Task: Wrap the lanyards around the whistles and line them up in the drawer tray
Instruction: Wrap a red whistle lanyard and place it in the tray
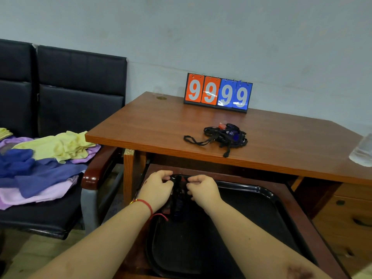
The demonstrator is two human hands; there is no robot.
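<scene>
Both hands work close together over the pulled-out drawer: left hand (156,189) and right hand (203,190) each pinch the black cord lanyard (177,178) of a dark whistle (178,200) held between them. If my pinch slackens, I judge the loops could spring loose and the whistle drop crooked. Below, the black plastic drawer tray (267,195) seems to hold dark wrapped pieces, blurred. More tangled black lanyards (223,136) wait on the brown wooden tabletop (153,121).
</scene>
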